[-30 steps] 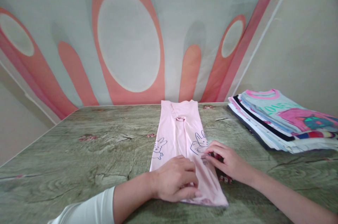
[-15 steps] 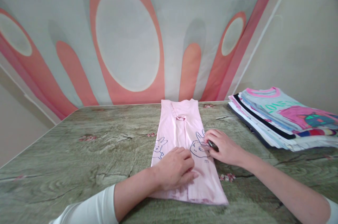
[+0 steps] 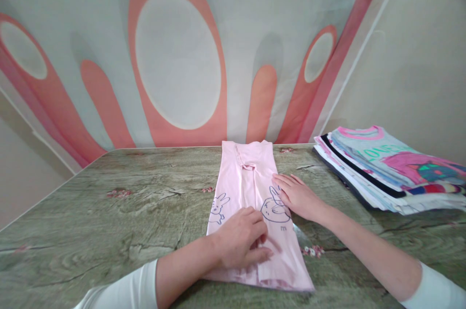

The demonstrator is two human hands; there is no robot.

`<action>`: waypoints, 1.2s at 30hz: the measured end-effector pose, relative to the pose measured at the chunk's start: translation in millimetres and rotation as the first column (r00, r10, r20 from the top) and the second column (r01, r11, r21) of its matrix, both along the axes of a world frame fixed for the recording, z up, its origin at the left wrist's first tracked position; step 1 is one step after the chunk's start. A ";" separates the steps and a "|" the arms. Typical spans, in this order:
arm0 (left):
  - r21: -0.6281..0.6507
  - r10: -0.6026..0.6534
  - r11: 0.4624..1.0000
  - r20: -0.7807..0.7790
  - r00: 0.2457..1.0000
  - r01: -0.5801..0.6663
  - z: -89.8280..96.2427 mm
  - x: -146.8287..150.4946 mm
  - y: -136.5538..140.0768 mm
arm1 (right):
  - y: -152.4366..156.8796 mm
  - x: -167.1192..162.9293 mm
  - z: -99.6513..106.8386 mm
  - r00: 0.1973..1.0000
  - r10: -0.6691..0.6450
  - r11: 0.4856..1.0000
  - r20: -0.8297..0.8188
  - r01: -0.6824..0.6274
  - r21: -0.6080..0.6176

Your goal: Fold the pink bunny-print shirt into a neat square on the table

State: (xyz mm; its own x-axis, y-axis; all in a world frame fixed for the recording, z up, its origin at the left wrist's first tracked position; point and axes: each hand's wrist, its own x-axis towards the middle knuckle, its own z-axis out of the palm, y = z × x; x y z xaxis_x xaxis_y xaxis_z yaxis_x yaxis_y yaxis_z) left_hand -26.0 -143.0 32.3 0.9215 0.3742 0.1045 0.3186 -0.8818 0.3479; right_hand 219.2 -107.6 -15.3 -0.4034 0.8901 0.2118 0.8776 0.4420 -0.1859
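- The pink clothing (image 3: 249, 192) lies long and thin in the middle of the table (image 3: 145, 217), with its far end by the table's back edge.
- The left hand (image 3: 242, 238) rests on the near part of the pink clothing. Its fingers are bent, and its thumb sits a little away from them – it is not squeezing the cloth.
- The right hand (image 3: 299, 197) is spread out flat, with its fingertips on the right edge of the pink clothing.
- The two hands are apart, with pink cloth between them.
- A small bunny picture (image 3: 217, 209) is on the left side of the cloth, and a bigger bunny drawing (image 3: 275, 209) is on the right side, next to the right hand.
- A pile of folded clothes (image 3: 378, 180) sits on the right of the table – a gray shirt (image 3: 396, 146) with a pink neck is on top.
- Both arms have pale sleeves (image 3: 127, 282).
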 end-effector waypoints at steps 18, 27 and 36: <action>0.170 0.270 0.949 -0.005 0.963 -0.266 -6.3 10.9 24.6 | 27.8 -20.2 11.3 0.997 -0.059 0.996 -0.054 0.063 0.057; 0.087 0.245 0.965 0.043 0.968 -0.248 -9.9 8.7 24.9 | 37.8 -32.5 -3.0 0.985 0.125 0.990 -0.118 -0.117 0.076; 0.067 0.243 0.966 0.080 0.967 -0.248 -9.4 7.3 24.1 | 57.5 -5.1 -15.7 0.986 0.001 0.998 -0.168 0.008 0.058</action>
